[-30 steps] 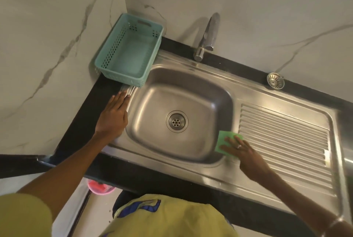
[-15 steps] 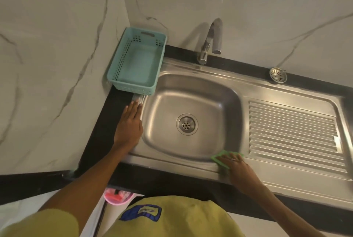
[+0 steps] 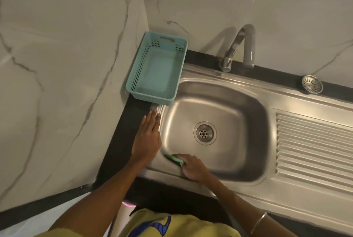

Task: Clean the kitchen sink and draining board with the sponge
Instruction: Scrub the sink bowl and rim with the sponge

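Sponge (image 3: 174, 158) gripped in my right hand (image 3: 193, 168), pressed on sink (image 3: 238, 103) near-left wall; left hand (image 3: 148, 137) flat, fingers straight, on sink's left rim.

I see pale marble-look walls (image 3: 66, 64) with grey veins meeting in a corner, a black surface (image 3: 122, 141) running along them, a teal perforated basket (image 3: 133, 76) in that corner, and a loose strainer (image 3: 312, 84) by the back wall
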